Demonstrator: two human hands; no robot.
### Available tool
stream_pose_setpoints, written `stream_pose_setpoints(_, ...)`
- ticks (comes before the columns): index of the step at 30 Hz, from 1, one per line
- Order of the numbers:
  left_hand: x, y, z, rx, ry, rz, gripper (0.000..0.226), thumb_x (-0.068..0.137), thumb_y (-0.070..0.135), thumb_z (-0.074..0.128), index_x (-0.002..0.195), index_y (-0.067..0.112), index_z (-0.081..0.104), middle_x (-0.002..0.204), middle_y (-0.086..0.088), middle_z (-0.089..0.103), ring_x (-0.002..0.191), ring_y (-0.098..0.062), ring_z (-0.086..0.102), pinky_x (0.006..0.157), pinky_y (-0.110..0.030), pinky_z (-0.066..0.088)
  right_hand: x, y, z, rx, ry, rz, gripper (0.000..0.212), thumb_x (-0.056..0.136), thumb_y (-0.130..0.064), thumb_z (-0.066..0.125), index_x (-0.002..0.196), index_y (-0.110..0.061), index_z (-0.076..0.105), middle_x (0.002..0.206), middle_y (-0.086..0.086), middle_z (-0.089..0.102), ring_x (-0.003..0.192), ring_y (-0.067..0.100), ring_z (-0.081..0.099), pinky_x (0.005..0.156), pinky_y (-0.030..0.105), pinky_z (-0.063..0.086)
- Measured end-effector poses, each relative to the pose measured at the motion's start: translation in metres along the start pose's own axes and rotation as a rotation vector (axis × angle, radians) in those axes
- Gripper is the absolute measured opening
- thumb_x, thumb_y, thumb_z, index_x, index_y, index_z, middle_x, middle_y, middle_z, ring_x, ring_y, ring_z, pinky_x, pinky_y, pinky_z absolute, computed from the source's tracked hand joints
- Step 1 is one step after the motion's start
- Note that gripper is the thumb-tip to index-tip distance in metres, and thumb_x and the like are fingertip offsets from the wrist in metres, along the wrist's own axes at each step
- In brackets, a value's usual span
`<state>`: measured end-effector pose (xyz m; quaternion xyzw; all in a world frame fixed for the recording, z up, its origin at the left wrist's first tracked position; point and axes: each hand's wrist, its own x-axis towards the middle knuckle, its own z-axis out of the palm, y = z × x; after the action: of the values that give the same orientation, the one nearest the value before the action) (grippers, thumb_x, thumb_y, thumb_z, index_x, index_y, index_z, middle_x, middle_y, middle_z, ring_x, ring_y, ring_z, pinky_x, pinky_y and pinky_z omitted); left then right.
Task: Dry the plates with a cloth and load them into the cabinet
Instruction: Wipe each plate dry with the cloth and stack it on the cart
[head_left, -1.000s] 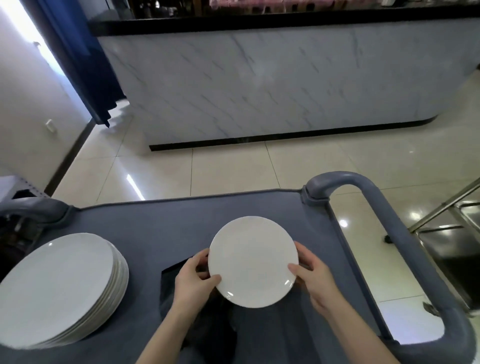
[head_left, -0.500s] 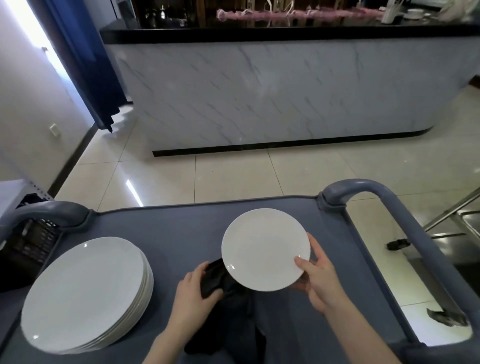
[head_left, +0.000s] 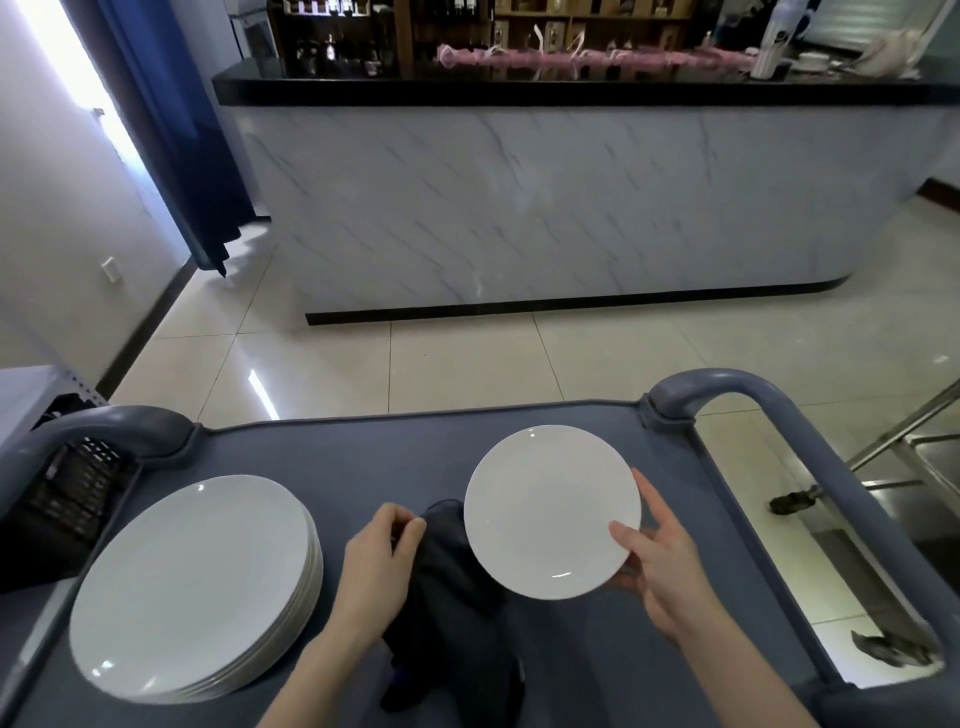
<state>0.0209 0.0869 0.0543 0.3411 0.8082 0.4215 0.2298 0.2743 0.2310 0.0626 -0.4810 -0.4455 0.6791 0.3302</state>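
Your right hand (head_left: 658, 574) pinched the small white plate (head_left: 552, 512) by its rim; your left hand (head_left: 378, 564) gripped the dark cloth (head_left: 451, 571) (plate stack (head_left: 195, 584) near the cart's (head_left: 337, 457) left edge)

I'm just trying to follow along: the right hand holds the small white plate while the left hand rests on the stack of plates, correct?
Not quite. In the head view the right hand holds the small white plate, but the left hand grips the dark cloth, not touching the stack of plates.
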Motion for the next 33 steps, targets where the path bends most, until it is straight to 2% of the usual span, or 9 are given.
stream_pose_setpoints(6,-0.002,0.044,-0.035,-0.198,0.087,0.089,0.014,0.099,0.026,0.054,0.087,0.030,0.059,0.082,0.013,0.066,0.076,0.003,0.059,0.063,-0.010,0.044,-0.007,-0.005,0.006,-0.064,-0.055,-0.042,0.066,0.093,0.002,0.059,0.132,-0.051,0.053,0.101,0.000,0.075,0.091,0.029,0.071,0.062,0.046,0.060)
stream_pose_setpoints(10,-0.006,0.071,-0.039,-0.268,-0.017,0.249,0.018,0.097,0.018,0.058,0.091,0.033,0.067,0.091,0.018,0.070,0.086,0.004,0.063,0.074,-0.007,0.045,-0.015,-0.003,0.019,-0.055,-0.115,-0.035,0.065,0.093,0.003,0.058,0.129,-0.052,0.055,0.101,0.002,0.075,0.092,0.030,0.070,0.060,0.043,0.058)
stream_pose_setpoints(14,-0.010,0.068,-0.012,-0.051,-0.389,0.348,0.033,0.103,0.019,0.047,0.121,0.041,0.064,0.116,0.033,0.064,0.117,0.016,0.049,0.110,-0.021,0.034,-0.023,0.000,0.035,-0.020,-0.156,-0.033,0.065,0.093,0.003,0.058,0.131,-0.049,0.055,0.104,0.013,0.074,0.089,0.032,0.070,0.062,0.044,0.059)
stream_pose_setpoints(16,-0.008,0.053,-0.005,0.208,-0.349,0.472,0.040,0.101,0.018,0.047,0.131,0.044,0.055,0.130,0.035,0.052,0.127,0.018,0.035,0.119,-0.030,0.019,-0.027,0.000,0.038,0.007,-0.175,-0.036,0.064,0.093,0.004,0.057,0.133,-0.046,0.054,0.104,0.013,0.074,0.086,0.030,0.071,0.064,0.045,0.058)
stream_pose_setpoints(21,-0.014,0.033,-0.009,0.435,-0.284,0.574,0.057,0.103,0.037,0.040,0.151,0.043,0.009,0.158,0.027,0.005,0.149,0.002,0.001,0.121,-0.021,-0.002,-0.030,-0.005,0.039,0.105,-0.162,-0.031,0.063,0.091,0.005,0.057,0.132,-0.044,0.056,0.113,0.008,0.072,0.084,0.029,0.071,0.063,0.045,0.058)
stream_pose_setpoints(26,-0.045,0.048,0.006,0.434,-0.388,0.653,0.052,0.103,0.036,0.033,0.153,0.041,0.018,0.157,0.026,0.020,0.145,0.000,0.019,0.118,-0.020,0.011,-0.029,-0.014,0.050,0.133,-0.126,-0.052,0.065,0.093,0.008,0.053,0.135,-0.042,0.053,0.105,0.002,0.075,0.081,0.026,0.070,0.059,0.040,0.057)
stream_pose_setpoints(29,-0.057,0.065,0.024,0.336,-0.452,0.657,0.055,0.101,0.036,0.030,0.154,0.040,0.014,0.155,0.023,0.028,0.142,0.004,0.020,0.117,-0.017,0.009,-0.034,-0.016,0.058,0.089,-0.165,-0.083,0.061,0.097,0.001,0.050,0.136,-0.046,0.051,0.113,0.000,0.074,0.093,0.023,0.072,0.067,0.037,0.056)
stream_pose_setpoints(31,-0.046,0.075,0.031,0.378,-0.403,0.665,0.055,0.103,0.033,0.027,0.155,0.037,0.012,0.157,0.021,0.028,0.146,0.003,0.012,0.122,-0.030,0.003,-0.039,-0.017,0.060,0.075,-0.203,-0.087,0.055,0.101,-0.005,0.048,0.135,-0.048,0.051,0.117,0.002,0.073,0.097,0.023,0.072,0.068,0.037,0.055)
stream_pose_setpoints(33,-0.031,0.082,0.034,0.460,-0.383,0.677,0.054,0.104,0.034,0.026,0.154,0.042,0.009,0.160,0.029,0.009,0.147,0.004,-0.011,0.122,-0.039,-0.011,-0.041,-0.019,0.058,0.081,-0.216,-0.072,0.052,0.101,-0.008,0.050,0.135,-0.047,0.051,0.117,0.003,0.073,0.094,0.023,0.072,0.063,0.034,0.056)
